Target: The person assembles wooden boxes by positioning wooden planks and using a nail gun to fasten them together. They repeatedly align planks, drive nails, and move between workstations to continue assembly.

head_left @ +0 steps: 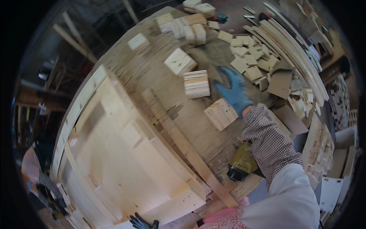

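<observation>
My right hand (234, 89), in a blue glove, reaches over the worktable (198, 129) with thumb and fingers spread and nothing in its grasp. Left of its fingers stands a stack of thin wooden pieces (197, 84); a square wooden stack (221, 113) sits by the wrist. At the lower edge my left hand (143, 221), in a dark blue glove, has its fingers apart at the near rim of a large pale wooden frame panel (126, 152). Below my right forearm lies an olive-yellow tool (243, 162) with a black end, partly covered by the sleeve.
Loose square wood pieces (251, 57) are heaped at the right, near cardboard (281, 82) and long thin strips (293, 53). Several more stacks (180, 61) stand farther back. A long slat (190, 160) lies beside the panel. Another person (32, 168) is at the far left.
</observation>
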A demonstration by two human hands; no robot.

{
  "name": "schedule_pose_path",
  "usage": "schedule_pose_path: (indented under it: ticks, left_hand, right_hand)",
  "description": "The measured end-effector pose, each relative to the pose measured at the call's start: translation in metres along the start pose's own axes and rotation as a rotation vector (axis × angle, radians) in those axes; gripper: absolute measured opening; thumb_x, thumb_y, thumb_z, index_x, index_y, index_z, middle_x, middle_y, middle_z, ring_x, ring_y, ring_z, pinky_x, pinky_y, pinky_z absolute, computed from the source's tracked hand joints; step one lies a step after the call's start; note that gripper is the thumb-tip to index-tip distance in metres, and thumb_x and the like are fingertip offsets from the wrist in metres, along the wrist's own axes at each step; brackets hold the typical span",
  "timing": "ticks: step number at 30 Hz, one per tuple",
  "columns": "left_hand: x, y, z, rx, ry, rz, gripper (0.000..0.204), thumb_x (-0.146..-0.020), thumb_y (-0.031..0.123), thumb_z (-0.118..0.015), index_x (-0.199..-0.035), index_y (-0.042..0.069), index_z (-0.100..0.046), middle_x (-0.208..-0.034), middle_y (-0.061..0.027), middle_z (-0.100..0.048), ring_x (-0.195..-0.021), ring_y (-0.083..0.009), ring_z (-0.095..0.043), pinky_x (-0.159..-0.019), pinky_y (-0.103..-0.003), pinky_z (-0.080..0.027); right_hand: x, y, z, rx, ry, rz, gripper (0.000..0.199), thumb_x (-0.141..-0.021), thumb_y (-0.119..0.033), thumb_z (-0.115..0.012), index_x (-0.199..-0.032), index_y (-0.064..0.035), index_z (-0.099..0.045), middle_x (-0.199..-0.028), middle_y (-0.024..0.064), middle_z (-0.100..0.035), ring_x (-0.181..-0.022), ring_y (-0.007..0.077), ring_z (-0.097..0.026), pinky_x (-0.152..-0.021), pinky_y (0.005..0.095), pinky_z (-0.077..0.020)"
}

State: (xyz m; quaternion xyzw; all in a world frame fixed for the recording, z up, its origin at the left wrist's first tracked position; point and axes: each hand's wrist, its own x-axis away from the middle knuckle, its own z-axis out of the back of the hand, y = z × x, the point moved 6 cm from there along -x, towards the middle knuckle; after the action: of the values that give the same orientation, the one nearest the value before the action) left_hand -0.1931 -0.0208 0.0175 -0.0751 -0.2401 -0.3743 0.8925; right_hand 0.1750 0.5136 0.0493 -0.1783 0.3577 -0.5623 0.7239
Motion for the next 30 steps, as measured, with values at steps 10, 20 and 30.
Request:
schedule_pose_path:
  ticks: [10,20,30]
  left_hand:
    - [-0.01,0.003,-0.003,0.002,-0.044,-0.038,0.103,-0.067,0.046,-0.065,-0.138,0.008,-0.001,-0.14,-0.0266,0.009,-0.126,-0.0485,0.005,-0.098,-0.06,0.0]
    - [-0.004,-0.001,-0.003,0.028,-0.012,-0.032,0.102,-0.068,0.045,-0.064,-0.138,0.008,-0.001,-0.14,-0.0276,0.008,-0.126,-0.0491,0.007,-0.098,-0.059,0.001]
    - [0.016,0.121,0.046,0.68,0.27,-0.349,0.08,-0.063,0.004,-0.066,-0.132,-0.002,-0.024,-0.134,-0.0188,-0.028,-0.125,-0.029,-0.027,-0.102,-0.039,-0.022]
  right_hand:
    - [0.011,0.268,0.065,0.446,-0.013,-0.933,0.087,-0.069,-0.034,-0.066,-0.136,-0.0077,-0.017,-0.136,0.0177,-0.027,-0.124,0.0307,-0.03,-0.101,0.0379,-0.0295]
    - [0.01,0.239,0.072,0.551,-0.057,-0.663,0.072,-0.061,-0.026,-0.073,-0.12,-0.0037,-0.04,-0.117,0.0191,-0.047,-0.106,0.0325,-0.048,-0.092,0.0388,-0.0382]
    - [0.184,-0.099,0.024,-1.14,-0.474,-0.497,0.07,-0.065,-0.007,-0.073,-0.124,-0.0036,-0.037,-0.104,0.0093,-0.047,-0.088,0.0138,-0.052,-0.072,0.0262,-0.0482]
